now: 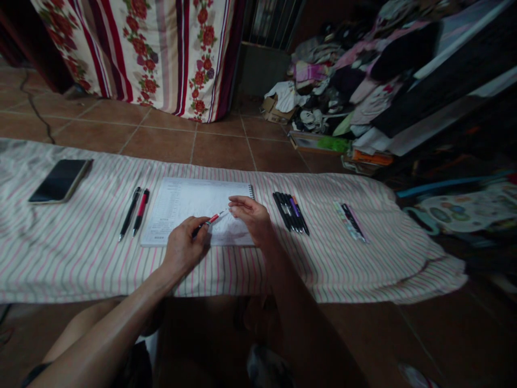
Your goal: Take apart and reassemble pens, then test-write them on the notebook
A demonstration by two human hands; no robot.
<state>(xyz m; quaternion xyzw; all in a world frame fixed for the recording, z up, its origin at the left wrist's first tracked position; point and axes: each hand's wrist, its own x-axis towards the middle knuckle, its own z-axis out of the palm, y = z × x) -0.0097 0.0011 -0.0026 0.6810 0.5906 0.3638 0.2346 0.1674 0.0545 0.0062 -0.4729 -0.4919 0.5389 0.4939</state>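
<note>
Over a spiral notebook (189, 196) my left hand (188, 237) is closed round a pen (215, 218) with a red section and a thin pale front end, pointing up and to the right. My right hand (252, 215) is at that front end, its fingers bent and drawn together. Whatever is between those fingertips is too small to make out. Left of the notebook lie a black pen (130, 213) and a red and black pen (141, 212). On its right is a row of several dark pens (290, 213), one with a purple part.
A striped cloth (242, 272) covers the low table. A phone (60, 180) lies at the far left, and a few slim pens (352, 222) lie to the right. Beyond are a floral curtain (169, 54), the tiled floor (226, 143) and a heap of clothes (339, 75).
</note>
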